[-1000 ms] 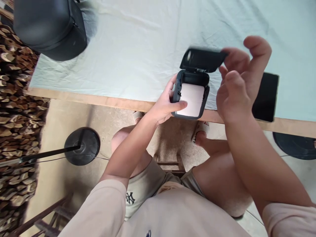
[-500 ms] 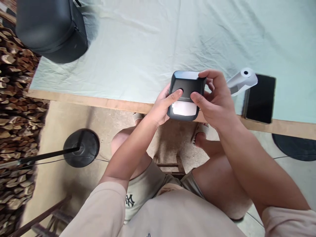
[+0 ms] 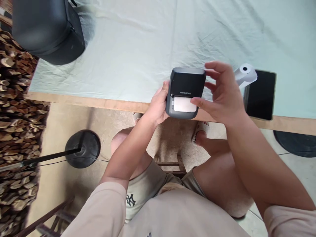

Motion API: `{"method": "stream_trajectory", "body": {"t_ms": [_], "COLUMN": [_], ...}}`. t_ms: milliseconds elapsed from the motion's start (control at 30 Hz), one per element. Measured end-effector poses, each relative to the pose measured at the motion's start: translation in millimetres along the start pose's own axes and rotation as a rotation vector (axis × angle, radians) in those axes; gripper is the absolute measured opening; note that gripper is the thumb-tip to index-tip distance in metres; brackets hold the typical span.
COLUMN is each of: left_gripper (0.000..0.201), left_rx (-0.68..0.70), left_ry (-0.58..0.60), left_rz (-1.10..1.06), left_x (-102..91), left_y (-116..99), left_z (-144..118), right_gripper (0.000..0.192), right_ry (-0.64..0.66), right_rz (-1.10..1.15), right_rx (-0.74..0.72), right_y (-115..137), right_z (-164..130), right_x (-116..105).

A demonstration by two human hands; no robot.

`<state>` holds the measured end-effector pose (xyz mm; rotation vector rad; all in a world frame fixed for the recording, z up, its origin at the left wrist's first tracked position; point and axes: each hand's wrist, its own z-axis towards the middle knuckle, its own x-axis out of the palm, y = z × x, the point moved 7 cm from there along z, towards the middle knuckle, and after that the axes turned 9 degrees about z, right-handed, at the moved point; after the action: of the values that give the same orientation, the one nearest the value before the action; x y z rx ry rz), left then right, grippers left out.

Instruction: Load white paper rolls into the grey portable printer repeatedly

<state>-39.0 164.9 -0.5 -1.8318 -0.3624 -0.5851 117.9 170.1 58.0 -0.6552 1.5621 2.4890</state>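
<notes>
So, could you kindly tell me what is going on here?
A person is handling a small dark device at the table's near edge. The left hand grips its left side, while the right hand is at its right side, the thumb reaching over the white paper that shows at the device's near end. Beyond the right hand are a white roll and a phone with a dark screen. A black case stands at the table's left.

Seemingly a home, with stacked firewood [image 3: 19,112]
</notes>
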Motion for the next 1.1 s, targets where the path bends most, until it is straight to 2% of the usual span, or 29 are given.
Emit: {"method": "stream_trajectory", "body": {"t_ms": [100,167,233,333,467,533,633,733,833,933,1033,1100], "left_gripper": [0.042,0.039,0.035,0.033,0.031,0.033,0.038,0.041,0.042,0.037,0.035,0.039], "left_rx": [-0.066,-0.078,-0.067,-0.061,-0.052,-0.027,0.002,0.003,0.036,0.055,0.045,0.023], "left_ry": [0.042,0.076,0.094,0.069,0.071,0.115,0.164,0.164,0.111,0.040,-0.003,-0.015], "left_rz": [-0.045,-0.032,-0.006,-0.001,0.037,0.092,0.206,0.280,0.249,0.139,0.038,0.014], "left_x": [5.5,10.0,12.6,10.9,10.8,14.1,17.4,16.9,13.9,9.0,4.0,1.6], "left_y": [1,0,-2,-1,-1,-2,-5,-5,-6,-6,-4,-2], "left_z": [-2,-4,-6,-7,-9,-11,-13,-13,-11,-10,-8,-7], "right_gripper": [0.060,0.047,0.039,0.028,0.015,0.021,0.038,0.040,0.035,0.038,0.048,0.049], "right_ry": [-0.232,-0.372,-0.415,-0.348,-0.045,0.072,0.120,0.129,0.086,-0.090,-0.281,-0.341], "right_rz": [-0.072,0.002,0.111,0.083,-0.286,-0.439,-0.513,-0.485,-0.349,0.034,0.527,0.646], "right_rx": [-0.031,-0.037,-0.060,-0.093,-0.041,0.030,0.072,0.101,0.144,0.240,0.446,0.552], "right_y": [5,8,12,21,24,17,11,10,16,13,-11,-26], "right_z": [2,2,4,7,10,9,10,12,12,11,5,1], "right_x": [-19,-28,-31,-28,-13,-8,-5,-2,-8,-29,-42,-39]}}
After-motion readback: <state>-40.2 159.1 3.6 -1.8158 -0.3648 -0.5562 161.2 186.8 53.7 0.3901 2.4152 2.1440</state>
